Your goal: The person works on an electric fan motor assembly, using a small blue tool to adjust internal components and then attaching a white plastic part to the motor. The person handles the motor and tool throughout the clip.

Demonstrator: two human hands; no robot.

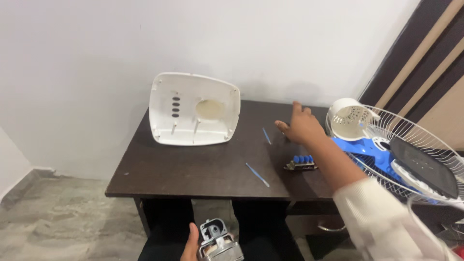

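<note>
Metal-cored and probably heavy, the fan motor sits gripped around its body by the left hand, while the right hand reaches open-fingered, empty, over the dark surface.

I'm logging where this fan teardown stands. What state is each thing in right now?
White plastic fan base cover: off, leaning upright against the wall, inside facing out.
Grey metal fan motor: loose, held in the left hand.
Right hand: fingers spread, palm down over the dark wooden table.
Blue push-button switch block: detached, lying on the table.
White wire fan guard: removed, lying flat.
</note>
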